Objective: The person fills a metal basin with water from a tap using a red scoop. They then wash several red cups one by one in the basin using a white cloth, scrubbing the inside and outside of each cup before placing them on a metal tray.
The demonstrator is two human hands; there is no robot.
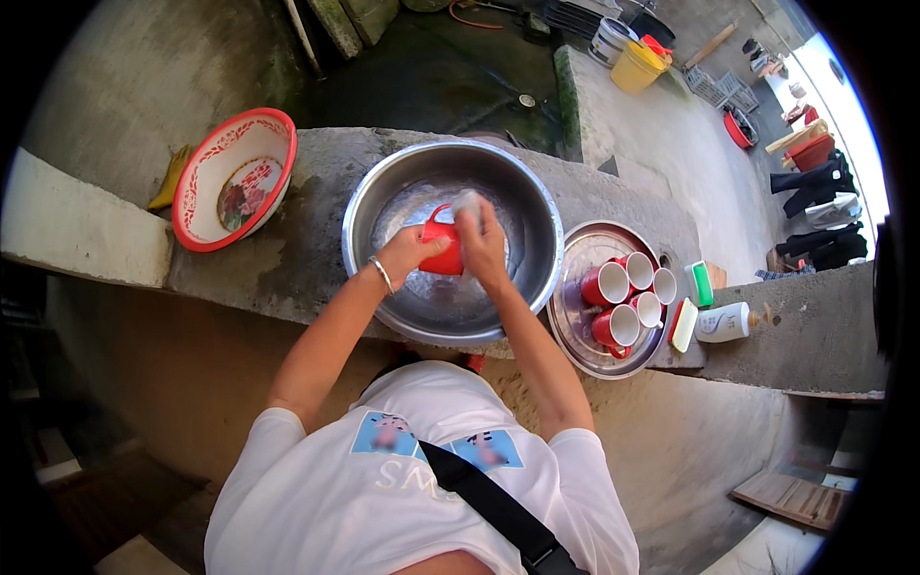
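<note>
Concrete ledge (307, 259) runs across the head view and carries every container. At its centre sits your large steel basin (450, 244), holding shallow water. Over the basin, your left hand (414, 251) has its fingers closed around a red cup (443, 247), and your right hand (482, 244) presses a pale sponge (467, 203) against that cup, fingers curled on it. Right of the basin, touching its rim, a round steel tray (575, 326) holds 4 red cups (625, 297) with white interiors, openings up. Left of the basin, a red-rimmed enamel bowl (235, 177) leans tilted. Beside the tray lies a white bottle (724, 323) on its side.
</note>
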